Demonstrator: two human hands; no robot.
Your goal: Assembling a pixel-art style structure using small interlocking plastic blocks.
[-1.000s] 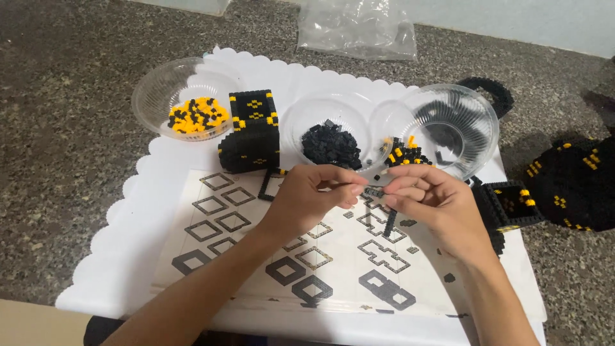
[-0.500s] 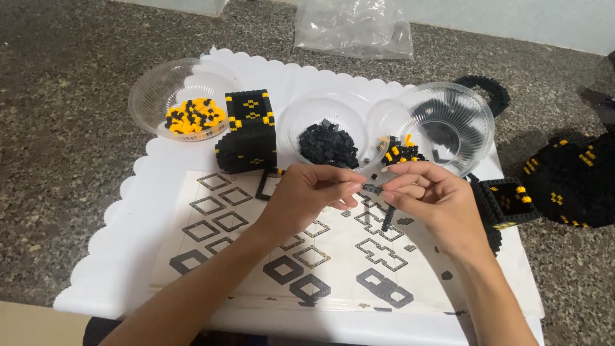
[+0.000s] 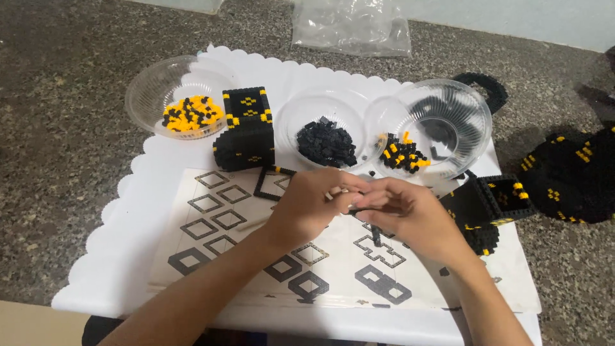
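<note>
My left hand [image 3: 314,208] and right hand [image 3: 410,214] meet fingertip to fingertip over the middle of the pattern sheet [image 3: 211,224], both pinched together on a small black bead piece [image 3: 354,208] that sits between them, just above the paper; a thin pale stick [image 3: 334,192] pokes out from my left fingers, held against the piece, though how it joins the beads is too small to make out. Working this close over the sheet keeps the printed diamonds and squares right under the piece for comparing. Both forearms come in from the bottom edge and angle toward each other, wrists low, knuckles up, the fingers curled inward so the tips do the gripping. The supplies sit in an arc just beyond my hands, within easy reach: a clear bowl of yellow and black beads [image 3: 186,112] at the far left, a bowl of black beads [image 3: 327,142] in the middle, and a larger ribbed bowl [image 3: 448,122] leaning over a little heap of mixed beads [image 3: 402,157]. A finished black and yellow block [image 3: 246,128] stands between the first two bowls, and an open black beaded box [image 3: 493,205] rests just beside my right wrist. Everything lies on a white scalloped tray [image 3: 128,224] on the speckled stone surface [image 3: 64,96], with a crumpled clear bag [image 3: 352,25] at the far edge.
</note>
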